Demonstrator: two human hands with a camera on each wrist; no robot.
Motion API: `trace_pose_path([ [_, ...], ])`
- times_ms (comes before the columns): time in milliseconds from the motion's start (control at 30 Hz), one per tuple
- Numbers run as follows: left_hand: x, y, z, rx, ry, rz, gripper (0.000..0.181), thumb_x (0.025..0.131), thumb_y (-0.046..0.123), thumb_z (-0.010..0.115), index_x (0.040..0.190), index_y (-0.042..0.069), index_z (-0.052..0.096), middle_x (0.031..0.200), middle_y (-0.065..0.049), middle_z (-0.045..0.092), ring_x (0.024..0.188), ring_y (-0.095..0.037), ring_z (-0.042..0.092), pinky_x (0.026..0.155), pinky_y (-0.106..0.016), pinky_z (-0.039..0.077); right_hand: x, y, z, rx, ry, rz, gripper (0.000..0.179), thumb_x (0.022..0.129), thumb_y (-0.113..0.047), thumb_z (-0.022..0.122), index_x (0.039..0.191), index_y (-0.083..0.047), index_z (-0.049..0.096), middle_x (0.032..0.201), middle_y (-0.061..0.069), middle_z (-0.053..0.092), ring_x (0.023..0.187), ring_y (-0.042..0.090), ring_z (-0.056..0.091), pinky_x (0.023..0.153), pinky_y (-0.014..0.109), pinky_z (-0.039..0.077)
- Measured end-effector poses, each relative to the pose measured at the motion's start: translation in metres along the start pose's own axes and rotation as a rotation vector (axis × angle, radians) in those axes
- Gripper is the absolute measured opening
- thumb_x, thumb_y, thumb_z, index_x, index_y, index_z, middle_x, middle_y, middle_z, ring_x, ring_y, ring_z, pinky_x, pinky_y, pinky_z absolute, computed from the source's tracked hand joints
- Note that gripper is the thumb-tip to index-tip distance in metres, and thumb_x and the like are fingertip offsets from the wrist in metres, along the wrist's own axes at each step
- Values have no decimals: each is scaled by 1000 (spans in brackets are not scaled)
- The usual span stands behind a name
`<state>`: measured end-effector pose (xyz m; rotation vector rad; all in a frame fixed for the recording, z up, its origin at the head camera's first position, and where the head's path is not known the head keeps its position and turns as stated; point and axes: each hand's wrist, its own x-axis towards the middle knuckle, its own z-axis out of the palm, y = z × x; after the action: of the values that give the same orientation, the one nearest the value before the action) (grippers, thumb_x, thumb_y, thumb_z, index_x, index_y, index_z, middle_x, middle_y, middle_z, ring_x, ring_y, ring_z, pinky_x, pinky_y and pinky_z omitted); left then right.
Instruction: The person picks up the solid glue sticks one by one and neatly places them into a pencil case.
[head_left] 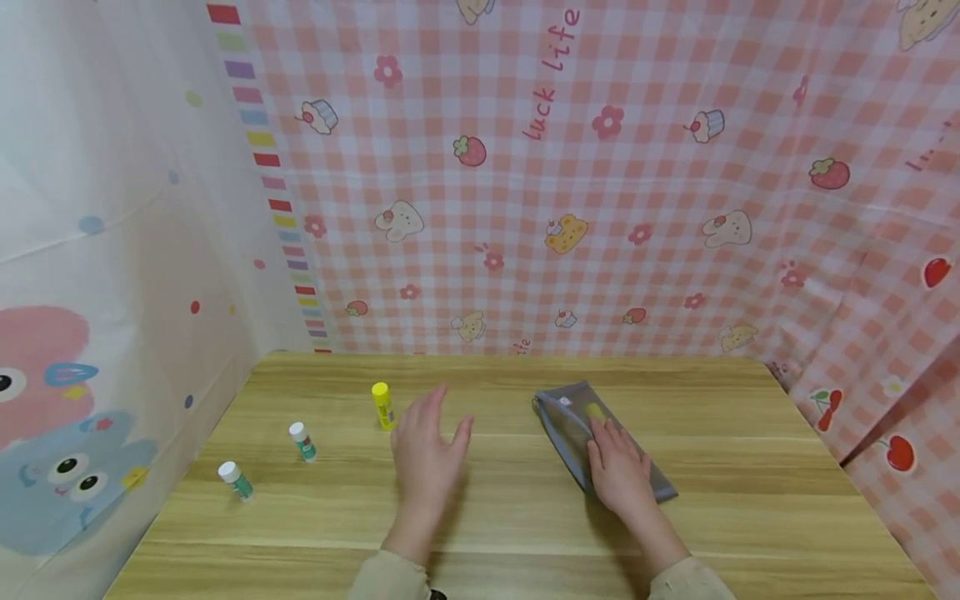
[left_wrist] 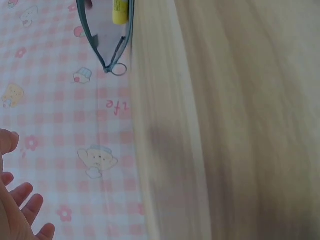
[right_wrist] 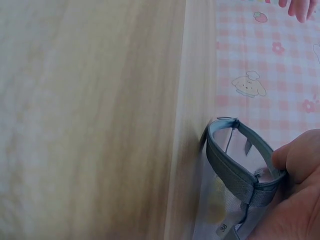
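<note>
Grey see-through mesh zip pouch (head_left: 568, 435), pinched by your right hand (head_left: 621, 477)

The pouch is over the right part of the wood-look table (head_left: 513, 508), and its mouth gapes. I can't tell if all of it touches the wood. Your right fingers hold its rim, with the thumb on the edge. Inside the pouch you can see a yellow, round stick (left_wrist: 120, 11). A thin round ring (left_wrist: 119, 69) is at one corner.

Your left hand (head_left: 427, 450) is up over the table. Its fingers are wide and hold nothing. Near it is a yellow glue stick with a yellow cap (head_left: 383, 407). Farther left are two green glue sticks with white caps (head_left: 303, 442) (head_left: 236, 482), well apart from the pouch. Behind hangs a pink-and-white checked cloth (head_left: 510, 200).
</note>
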<state>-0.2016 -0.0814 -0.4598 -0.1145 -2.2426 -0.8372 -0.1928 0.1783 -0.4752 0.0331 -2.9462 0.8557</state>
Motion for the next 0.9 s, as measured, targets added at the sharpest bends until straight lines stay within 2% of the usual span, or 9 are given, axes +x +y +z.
trace_pose_path([
  [300,5,-23,-7,32,62,20,56,77,20,85,123,3,61,117,-16,65,107,-37,58,91,-56,44,0,1,0,5,-2,7,45,106,-17,40,146,2,42,150,31,34,139,52,25,104,81,14],
  [667,12,-49,-18,57,122,-12,58,74,18,87,122,1,60,124,-22,61,113,-43,54,97,-60,41,-1,1,-2,2,-4,4,45,106,-18,39,147,2,41,150,30,34,139,52,26,103,81,15],
  [900,13,-57,-22,48,108,-29,60,75,16,86,125,-2,58,126,-23,59,116,-44,53,102,-61,39,0,2,-1,0,-4,1,45,106,-18,39,147,2,41,150,30,34,139,51,26,103,81,15],
])
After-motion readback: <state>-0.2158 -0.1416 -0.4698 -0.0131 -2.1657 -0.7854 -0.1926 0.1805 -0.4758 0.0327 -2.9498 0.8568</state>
